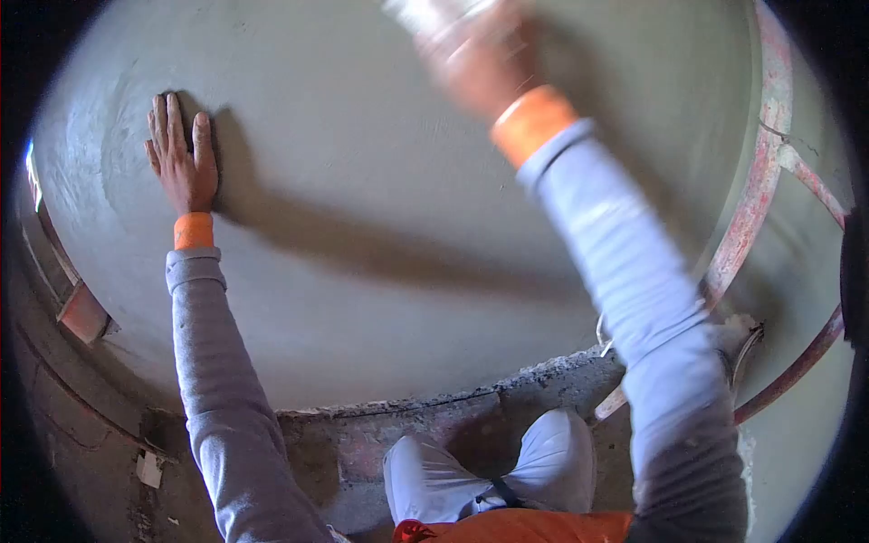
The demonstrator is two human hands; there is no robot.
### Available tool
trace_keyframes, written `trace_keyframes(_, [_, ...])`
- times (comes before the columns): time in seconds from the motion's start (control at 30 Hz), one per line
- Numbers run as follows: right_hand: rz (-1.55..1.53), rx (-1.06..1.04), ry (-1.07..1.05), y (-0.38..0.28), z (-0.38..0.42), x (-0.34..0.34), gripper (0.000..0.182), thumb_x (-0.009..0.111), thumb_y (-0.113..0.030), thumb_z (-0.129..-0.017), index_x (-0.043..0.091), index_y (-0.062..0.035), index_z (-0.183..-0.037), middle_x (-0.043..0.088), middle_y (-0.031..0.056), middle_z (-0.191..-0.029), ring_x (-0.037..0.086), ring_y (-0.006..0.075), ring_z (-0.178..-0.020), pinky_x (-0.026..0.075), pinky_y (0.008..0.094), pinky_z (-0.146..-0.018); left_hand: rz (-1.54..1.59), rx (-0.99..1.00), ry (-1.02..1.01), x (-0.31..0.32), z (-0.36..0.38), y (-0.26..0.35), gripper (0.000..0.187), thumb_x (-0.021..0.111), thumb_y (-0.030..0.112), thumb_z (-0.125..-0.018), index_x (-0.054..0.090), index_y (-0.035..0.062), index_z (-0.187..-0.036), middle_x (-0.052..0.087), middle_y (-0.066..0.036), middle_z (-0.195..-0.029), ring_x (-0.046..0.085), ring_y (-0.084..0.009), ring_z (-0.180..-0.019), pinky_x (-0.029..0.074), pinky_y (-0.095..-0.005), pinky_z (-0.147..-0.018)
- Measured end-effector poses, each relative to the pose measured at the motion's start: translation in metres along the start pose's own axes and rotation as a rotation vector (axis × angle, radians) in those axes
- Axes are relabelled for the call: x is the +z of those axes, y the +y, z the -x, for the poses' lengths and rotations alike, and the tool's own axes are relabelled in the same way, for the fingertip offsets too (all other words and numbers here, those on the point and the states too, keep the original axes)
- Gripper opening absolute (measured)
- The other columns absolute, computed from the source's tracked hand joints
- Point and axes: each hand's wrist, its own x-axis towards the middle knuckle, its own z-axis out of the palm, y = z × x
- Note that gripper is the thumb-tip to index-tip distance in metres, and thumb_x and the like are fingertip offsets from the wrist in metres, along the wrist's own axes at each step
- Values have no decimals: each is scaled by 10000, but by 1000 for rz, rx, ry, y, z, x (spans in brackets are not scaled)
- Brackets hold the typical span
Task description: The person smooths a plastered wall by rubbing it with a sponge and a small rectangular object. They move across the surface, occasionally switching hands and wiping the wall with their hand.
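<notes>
My empty left hand [187,174] lies flat on the smooth grey plastered wall [389,163], probably to brace me, while my right hand [484,65] grips a blurred whitish object [438,14].

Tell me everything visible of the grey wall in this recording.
The grey wall looks like smooth plaster or cement, with faint marks and a shinier patch toward the left. It stands before the person, its lower edge rough and uneven. The left hand lies flat against it, and a dark shadow crosses it. Whether the blurred right hand or its whitish item touches it cannot be told.
</notes>
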Motion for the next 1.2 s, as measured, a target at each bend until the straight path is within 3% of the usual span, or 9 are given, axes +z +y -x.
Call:
trace_keyframes(0.1, [-168,-435,17,-32,83,-19,357,619,-258,-870,630,-14,-1131,607,244,-1024,602,390,-897,479,473,-765,4,0,-9,-1,2,1,618,378,526,-969,368,155,-1464,282,-51,-1550,208,-252,-1446,103,-485,-1164])
trace_keyframes(0.27, [34,221,-4,122,37,-78,348,603,-292,-880,620,-27,-1105,601,171,-887,578,312,-804,457,441,-721,-25,0,-12,-3,5,0,603,375,505,-976,368,150,-1463,279,-52,-1551,206,-253,-1447,107,-493,-1161])
trace_keyframes(0.37, [-179,820,-78,38,-4,-102,585,589,-337,-910,428,35,-1332,503,247,-1323,529,319,-1201,424,407,-1000,-10,-6,-22,-2,1,4,611,369,513,-976,364,147,-1464,278,-51,-1552,205,-255,-1447,102,-490,-1163])
trace_keyframes(0.43, [158,5,124,32,48,-24,314,669,-314,-830,673,-117,-1074,604,197,-950,563,332,-924,443,476,-791,-6,-16,-24,-1,3,2,614,369,517,-975,362,147,-1465,276,-50,-1553,205,-255,-1447,100,-489,-1164])
trace_keyframes(0.5, [27,-233,-22,-6,107,-36,413,679,-325,-816,649,-170,-1198,521,191,-1106,500,370,-1017,429,489,-821,13,-11,-19,0,2,3,618,367,524,-975,358,152,-1468,268,-49,-1556,203,-260,-1447,99,-487,-1164])
trace_keyframes(0.7, [59,291,213,193,91,-71,468,659,-342,-847,594,-179,-1280,603,154,-862,551,327,-792,427,451,-763,-15,7,-10,-1,1,4,617,368,521,-975,361,149,-1466,271,-51,-1555,209,-259,-1445,105,-492,-1161])
trace_keyframes(0.93, [-114,83,-104,21,145,-47,493,687,-355,-810,618,-119,-1238,601,134,-818,558,315,-760,455,431,-744,-6,-1,-11,1,1,3,615,366,516,-976,364,141,-1464,280,-56,-1551,213,-246,-1445,112,-493,-1160])
trace_keyframes(1.17, [-9,665,93,166,118,-84,429,608,-374,-872,605,-78,-1182,644,211,-943,634,355,-836,501,472,-704,-7,9,-3,0,1,3,599,378,494,-979,363,145,-1466,289,-63,-1548,222,-254,-1442,115,-495,-1157])
trace_keyframes(1.2, [342,234,226,144,123,-52,454,620,-357,-853,591,-125,-1242,580,219,-1029,549,362,-942,432,501,-818,-7,4,-3,1,2,4,597,378,490,-979,363,146,-1466,289,-64,-1548,221,-254,-1442,115,-495,-1157])
